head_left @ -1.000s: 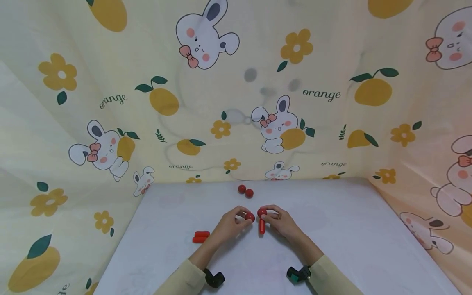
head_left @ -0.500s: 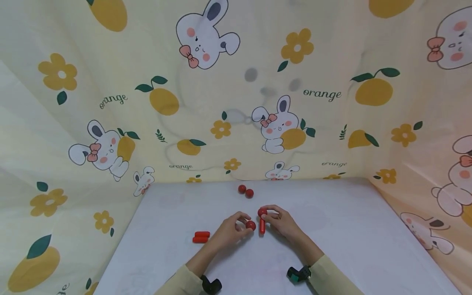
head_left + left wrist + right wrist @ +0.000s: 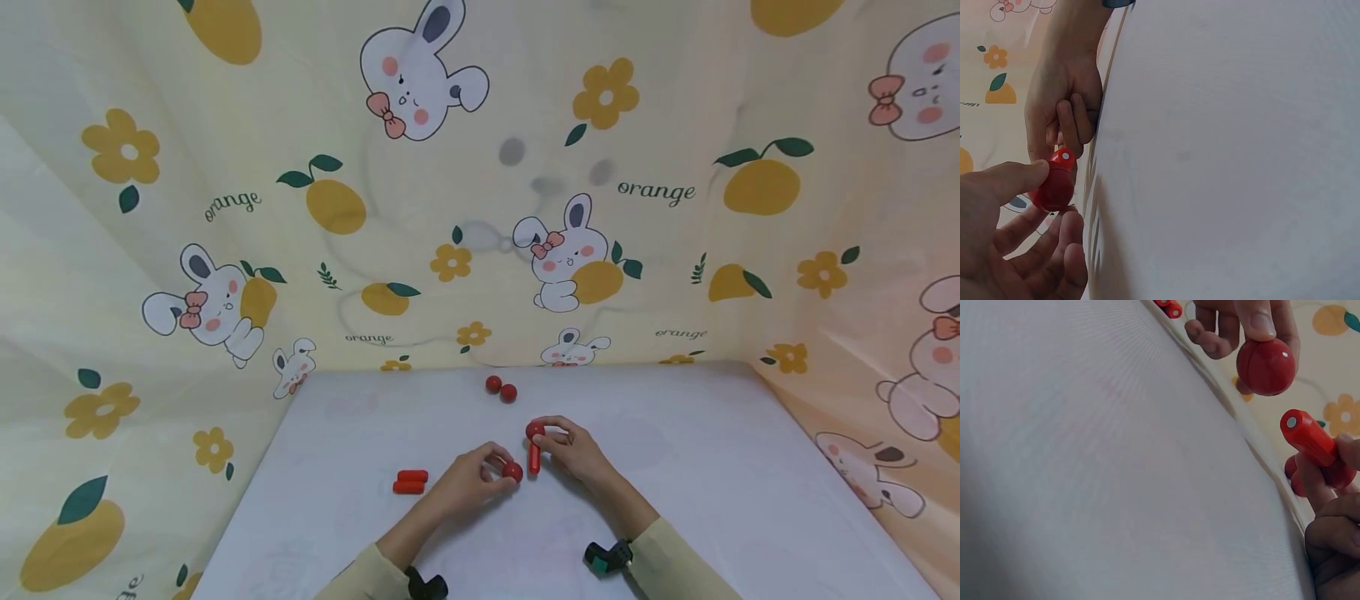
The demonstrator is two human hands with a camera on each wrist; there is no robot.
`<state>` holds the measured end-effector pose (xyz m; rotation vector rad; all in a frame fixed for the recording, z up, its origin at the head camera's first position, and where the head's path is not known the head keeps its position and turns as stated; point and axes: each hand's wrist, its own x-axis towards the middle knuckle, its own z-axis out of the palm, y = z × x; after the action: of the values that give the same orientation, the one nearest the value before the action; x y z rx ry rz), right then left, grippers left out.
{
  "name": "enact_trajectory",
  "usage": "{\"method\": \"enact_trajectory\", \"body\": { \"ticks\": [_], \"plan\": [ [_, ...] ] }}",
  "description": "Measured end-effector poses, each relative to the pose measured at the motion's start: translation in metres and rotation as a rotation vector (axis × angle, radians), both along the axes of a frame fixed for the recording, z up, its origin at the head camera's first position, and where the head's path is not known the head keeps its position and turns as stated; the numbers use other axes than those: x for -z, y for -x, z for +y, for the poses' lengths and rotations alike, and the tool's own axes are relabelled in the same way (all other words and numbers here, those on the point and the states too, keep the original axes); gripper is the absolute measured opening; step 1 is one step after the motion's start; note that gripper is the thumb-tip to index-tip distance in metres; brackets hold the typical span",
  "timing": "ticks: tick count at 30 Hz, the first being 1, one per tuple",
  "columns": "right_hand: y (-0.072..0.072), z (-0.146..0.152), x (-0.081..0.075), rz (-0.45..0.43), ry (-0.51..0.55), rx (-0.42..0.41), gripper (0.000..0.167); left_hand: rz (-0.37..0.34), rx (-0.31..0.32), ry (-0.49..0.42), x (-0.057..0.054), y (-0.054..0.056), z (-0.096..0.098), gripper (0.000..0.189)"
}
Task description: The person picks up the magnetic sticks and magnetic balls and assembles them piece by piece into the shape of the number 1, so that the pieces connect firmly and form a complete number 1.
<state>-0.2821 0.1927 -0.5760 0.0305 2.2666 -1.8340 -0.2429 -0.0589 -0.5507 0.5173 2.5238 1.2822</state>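
My left hand [image 3: 467, 482] pinches a red ball [image 3: 513, 472] between thumb and fingers, seen near the camera in the left wrist view. Opposite it, my right hand [image 3: 576, 452] holds a second red ball [image 3: 535, 430] with a red rod [image 3: 534, 460] joined to it. The rod points toward my body, and its free end [image 3: 1291, 422] carries a round silver disc, like a magnet. A gap separates that end from the left hand's ball [image 3: 1266, 367] in the right wrist view. Fingers partly hide the right hand's ball [image 3: 1339, 475].
Two more red rods [image 3: 409, 487] lie side by side on the white table [image 3: 675, 450], left of my left hand. Farther back stand two red balls [image 3: 508, 392] close together. A printed curtain [image 3: 420, 183] encloses the table's back and sides.
My left hand has brought its ball toward my body, from beside the right hand's ball down to near the rod's free end. The right hand stays nearly still.
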Motion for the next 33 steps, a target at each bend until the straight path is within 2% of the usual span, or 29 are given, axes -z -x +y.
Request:
{"method": "enact_trajectory", "body": {
  "ticks": [12,23,33],
  "plan": [
    [-0.001,0.001,0.001,0.018,0.011,-0.006,0.044,-0.016,0.02,0.023,0.011,0.0,0.008,0.031],
    [0.001,0.001,0.004,0.023,0.014,0.001,0.043,0.012,0.034,0.032,0.011,0.0,0.015,0.029],
    [0.001,0.001,0.003,0.011,0.003,0.016,0.046,0.007,0.015,0.043,0.01,-0.003,0.019,0.029]
  ]
}}
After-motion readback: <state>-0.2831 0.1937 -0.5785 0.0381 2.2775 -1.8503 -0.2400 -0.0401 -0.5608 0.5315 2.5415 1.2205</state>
